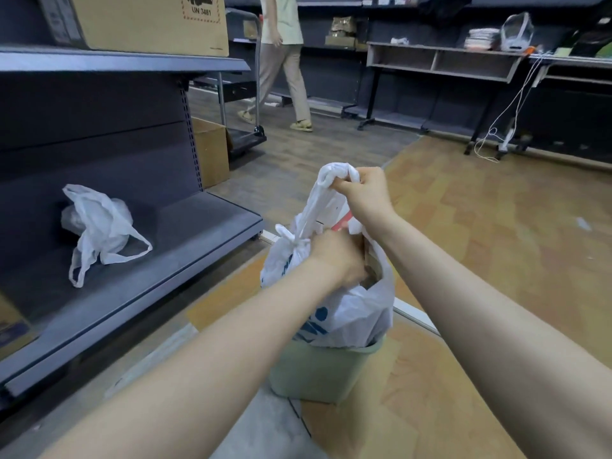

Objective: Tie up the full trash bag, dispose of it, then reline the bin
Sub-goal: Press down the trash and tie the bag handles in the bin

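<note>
full trash bag (pixel 347 313) sits in the green bin (pixel 318 372) on the floor. my right hand (pixel 362 190) grips its handles, pulled up; my left hand (pixel 334 256) is at the knot, grip hidden, can't tell. spare bag (pixel 99 226) on the shelf (pixel 185 233).

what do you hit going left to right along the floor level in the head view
spare white bag on the low shelf → green bin with the full trash bag → wooden floor
</note>
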### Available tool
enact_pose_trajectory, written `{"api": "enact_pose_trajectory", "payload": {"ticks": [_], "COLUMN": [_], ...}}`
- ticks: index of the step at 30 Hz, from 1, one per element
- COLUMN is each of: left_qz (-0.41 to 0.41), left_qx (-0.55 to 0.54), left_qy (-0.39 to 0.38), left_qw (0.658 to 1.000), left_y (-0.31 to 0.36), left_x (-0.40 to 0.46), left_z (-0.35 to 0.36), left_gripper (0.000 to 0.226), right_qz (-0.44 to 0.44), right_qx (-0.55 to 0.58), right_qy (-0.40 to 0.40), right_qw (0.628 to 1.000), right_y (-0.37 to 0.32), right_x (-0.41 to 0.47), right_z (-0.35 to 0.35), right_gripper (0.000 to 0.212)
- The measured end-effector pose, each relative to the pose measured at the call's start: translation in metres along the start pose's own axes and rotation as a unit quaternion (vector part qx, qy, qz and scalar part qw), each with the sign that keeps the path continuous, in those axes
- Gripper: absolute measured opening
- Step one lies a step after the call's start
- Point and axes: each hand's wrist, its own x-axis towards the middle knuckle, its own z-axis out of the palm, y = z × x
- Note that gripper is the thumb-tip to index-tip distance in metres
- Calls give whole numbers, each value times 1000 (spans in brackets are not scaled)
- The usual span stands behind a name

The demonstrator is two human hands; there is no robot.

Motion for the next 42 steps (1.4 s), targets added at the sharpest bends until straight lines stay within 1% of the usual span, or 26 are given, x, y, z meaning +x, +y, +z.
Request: {"api": "enact_pose_trajectory", "payload": {"ticks": [1, 2, 3, 4, 6, 8, 9, 11, 13, 14, 15, 16, 18, 19, 21, 23, 26, 28, 30, 33, 35, 38, 40, 42], "left_qz": [6, 13, 16, 19, 28, 42, 51, 64, 79, 87, 95, 99, 94, 90, 97, 106, 103, 90, 75, 84, 86, 92, 98, 100], "left_qx": [22, 35, 34, 21, -10, -58, -85, -133, -202, -236, -251, -241, -157, -116, -83, -75, -34, 11, 38, 43, 45, 6, -15, -43], "left_qy": [-27, -49, -67, -82, -102, -116, -98, -15, 51, 63, 67, 60, 33, 33, 57, 73, 49, 52, 67, 44, 21, 55, 29, 5], "left_qw": [999, 998, 997, 996, 994, 991, 990, 989, 975, 966, 961, 964, 983, 989, 990, 989, 993, 994, 994, 995, 995, 994, 995, 994], "left_y": [7, 12, 18, 21, 24, 20, 17, 8, 0, -3, -3, -4, -6, -8, -13, -16, -19, -16, -9, 4, 8, 6, 5, 2], "left_x": [2, 4, 5, 6, 7, 5, 3, -2, -7, -8, -10, -12, -15, -14, -15, -14, -12, -12, -10, -11, -13, -6, 1, 4], "left_z": [0, 2, 3, 6, 9, 10, 10, 10, 10, 11, 11, 12, 13, 14, 15, 13, 19, 25, 35, 47, 54, 58, 56, 50], "left_gripper": [16, 18, 24, 25, 19, 30, 33, 40, 38, 34, 35, 43, 58, 61, 60, 53, 44, 49, 58, 48, 50, 36, 34, 31], "right_qz": [2, 8, 13, 19, 19, 3, -7, -17, -23, -25, -28, -30, -28, -27, -29, -24, -22, -26, -31, -42, -53, -61, -56, -50], "right_qx": [5, 12, 21, 28, 28, 15, 6, 3, 11, 11, 12, 13, 15, 15, -2, -23, -37, -45, -47, -37, -32, -24, -27, -49], "right_qy": [4, 10, 19, 28, 39, 32, 25, 5, -9, -15, -19, -22, -30, -34, -34, -23, 8, 20, 29, 46, 46, 45, 38, 28], "right_qw": [1000, 1000, 1000, 999, 999, 999, 1000, 1000, 1000, 1000, 999, 999, 999, 999, 999, 999, 999, 998, 998, 997, 997, 997, 997, 997], "right_y": [0, 1, 3, 6, 13, 18, 19, 21, 22, 21, 21, 21, 22, 23, 24, 24, 25, 27, 29, 32, 31, 33, 33, 33], "right_x": [0, -2, -4, -6, -10, -12, -11, -8, -6, -6, -6, -6, -5, -4, -4, -4, -4, -4, -3, -2, -3, -1, -1, -3], "right_z": [-1, -3, -6, -10, -17, -23, -24, -26, -27, -27, -28, -28, -28, -29, -30, -29, -26, -25, -24, -26, -26, -23, -22, -20], "right_gripper": [45, 47, 43, 35, 24, 23, 26, 35, 42, 45, 47, 47, 46, 46, 49, 49, 34, 32, 34, 37, 40, 40, 44, 40]}}
